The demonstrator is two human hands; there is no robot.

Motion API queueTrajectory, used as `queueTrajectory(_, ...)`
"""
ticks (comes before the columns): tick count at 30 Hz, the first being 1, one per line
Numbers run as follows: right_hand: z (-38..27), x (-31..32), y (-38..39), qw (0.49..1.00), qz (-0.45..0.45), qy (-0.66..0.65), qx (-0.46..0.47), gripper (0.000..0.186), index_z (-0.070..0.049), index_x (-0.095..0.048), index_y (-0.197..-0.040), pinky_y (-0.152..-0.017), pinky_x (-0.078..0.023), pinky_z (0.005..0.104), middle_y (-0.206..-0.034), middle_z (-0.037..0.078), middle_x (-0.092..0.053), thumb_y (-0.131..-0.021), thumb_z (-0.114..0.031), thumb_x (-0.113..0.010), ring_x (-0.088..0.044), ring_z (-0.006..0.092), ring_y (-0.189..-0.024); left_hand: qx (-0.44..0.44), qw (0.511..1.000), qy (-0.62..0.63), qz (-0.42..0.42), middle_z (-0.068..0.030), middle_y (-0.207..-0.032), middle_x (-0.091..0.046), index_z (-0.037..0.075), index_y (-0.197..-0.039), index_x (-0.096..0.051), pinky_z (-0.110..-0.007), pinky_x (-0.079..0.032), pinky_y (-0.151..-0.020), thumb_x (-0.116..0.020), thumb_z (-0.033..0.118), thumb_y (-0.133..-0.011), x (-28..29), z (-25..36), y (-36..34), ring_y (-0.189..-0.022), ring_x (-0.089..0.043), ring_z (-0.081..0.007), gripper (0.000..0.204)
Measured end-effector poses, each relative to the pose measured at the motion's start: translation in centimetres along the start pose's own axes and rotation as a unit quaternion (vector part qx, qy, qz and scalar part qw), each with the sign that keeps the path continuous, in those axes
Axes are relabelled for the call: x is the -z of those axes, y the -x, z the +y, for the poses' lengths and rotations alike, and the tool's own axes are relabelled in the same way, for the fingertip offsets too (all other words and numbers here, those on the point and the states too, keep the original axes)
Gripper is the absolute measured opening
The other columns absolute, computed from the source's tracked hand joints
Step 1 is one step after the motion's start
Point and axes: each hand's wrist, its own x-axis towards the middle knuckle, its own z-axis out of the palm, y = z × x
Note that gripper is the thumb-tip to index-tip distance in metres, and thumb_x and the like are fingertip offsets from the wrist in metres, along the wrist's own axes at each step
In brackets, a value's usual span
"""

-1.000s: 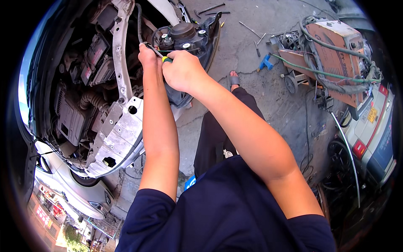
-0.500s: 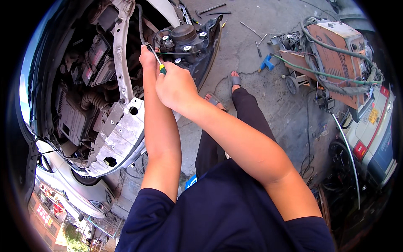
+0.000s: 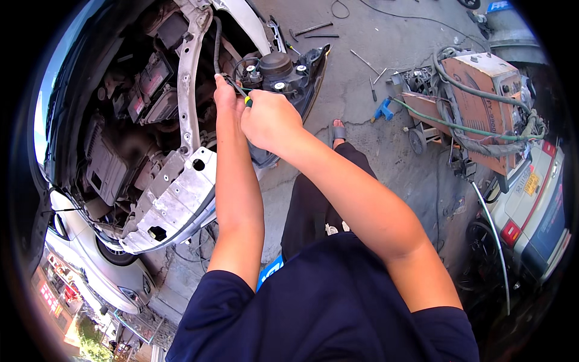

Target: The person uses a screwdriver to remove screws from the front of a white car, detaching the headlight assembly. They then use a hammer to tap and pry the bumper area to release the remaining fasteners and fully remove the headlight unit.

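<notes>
My left hand is closed on the lower end of a dark rubber hose at the front of the car's open engine bay, beside the pale metal crossmember. My right hand grips the yellow-and-green handle of a screwdriver, whose shaft reaches up to my left fingertips. Its tip and the exact point of contact are too small to make out. A black headlamp housing lies just right of both hands, partly behind them, with a thin wire near them.
Several loose tools and a blue tool lie on the concrete ground. A wheeled machine with hoses stands at right, a car beyond it. A white car is at lower left. My sandalled foot is below.
My right hand and screwdriver dropped a little from their first position. The view has shifted, putting the scene slightly lower and the engine bay rightward. Both hands keep their grips.
</notes>
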Motion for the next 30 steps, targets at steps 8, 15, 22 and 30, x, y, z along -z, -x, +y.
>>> queueTrajectory(8,0.2,3.0,-4.1,0.995,-0.068,-0.065,0.016,0.034,0.006,-0.067,-0.112,-0.056,-0.047,0.0328,-0.076,0.013,-0.066,-0.087,-0.015,-0.061,-0.058,0.0175,-0.059,0.014,0.999,0.048,-0.016,-0.0064,-0.079,-0.057,0.006,-0.093,-0.054,-0.034,-0.051,-0.062,-0.041,0.044,-0.105,0.0,0.3,0.2,-0.066,-0.057,-0.0186,0.042)
queueTrajectory(15,-2.4,11.2,-10.6,0.970,-0.200,-0.098,-0.098,0.023,-0.002,-0.067,-0.108,-0.041,-0.021,0.0258,-0.071,0.007,-0.055,-0.091,-0.014,-0.060,-0.032,0.0066,-0.046,0.026,0.996,0.087,-0.021,-0.0068,-0.084,-0.058,0.005,-0.102,-0.052,-0.025,-0.046,-0.055,-0.045,0.039,-0.105,0.6,0.3,1.3,-0.064,-0.053,-0.0150,0.035)
queueTrajectory(22,-3.1,14.6,-18.8,0.938,-0.320,-0.056,-0.124,0.029,-0.002,-0.066,-0.115,-0.040,-0.023,0.0232,-0.074,0.010,-0.055,-0.090,-0.016,-0.063,-0.029,0.0060,-0.046,0.040,0.996,0.078,0.016,-0.0050,-0.086,-0.057,0.006,-0.102,-0.055,-0.023,-0.043,-0.054,-0.046,0.039,-0.105,0.0,1.0,2.7,-0.063,-0.051,-0.0121,0.034)
queueTrajectory(30,-4.4,15.0,-27.2,0.899,-0.424,0.008,-0.108,0.021,-0.002,-0.064,-0.104,-0.039,-0.024,0.0211,-0.072,0.008,-0.055,-0.089,-0.017,-0.064,-0.030,0.0043,-0.043,0.055,0.995,0.067,0.051,-0.0032,-0.090,-0.063,0.010,-0.104,-0.059,-0.021,-0.039,-0.052,-0.049,0.037,-0.104,-0.6,1.6,3.9,-0.073,-0.059,-0.0090,0.029)
